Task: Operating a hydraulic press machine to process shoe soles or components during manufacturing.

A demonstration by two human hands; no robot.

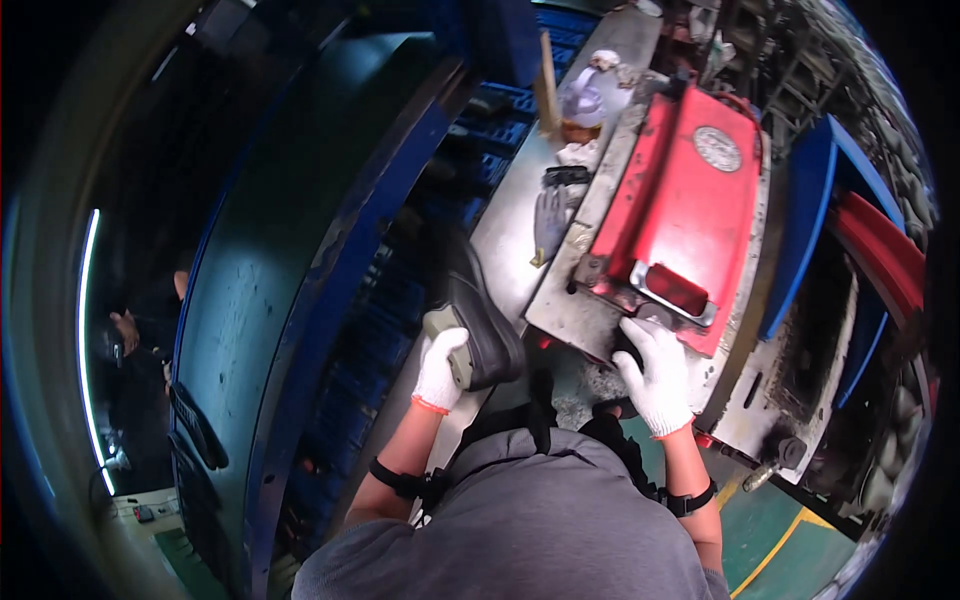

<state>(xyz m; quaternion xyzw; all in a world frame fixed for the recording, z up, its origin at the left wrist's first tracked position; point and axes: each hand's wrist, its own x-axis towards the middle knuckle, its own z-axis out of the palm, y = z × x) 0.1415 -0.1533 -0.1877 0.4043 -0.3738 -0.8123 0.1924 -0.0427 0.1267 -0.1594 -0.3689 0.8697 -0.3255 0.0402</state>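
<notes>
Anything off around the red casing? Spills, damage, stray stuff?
No clear spill or damage. Slightly untidy: a grey glove lies loose on the bench left of the red casing, and the pale plate under the casing has dark marks, possibly wear.

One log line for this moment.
left hand: holding black footwear piece | right hand: at red machine, near edge

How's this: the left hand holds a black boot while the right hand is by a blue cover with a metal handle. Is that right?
No: the head view shows the cover is red, not blue. The left hand holds the black boot, with the right hand by the cover.
</notes>
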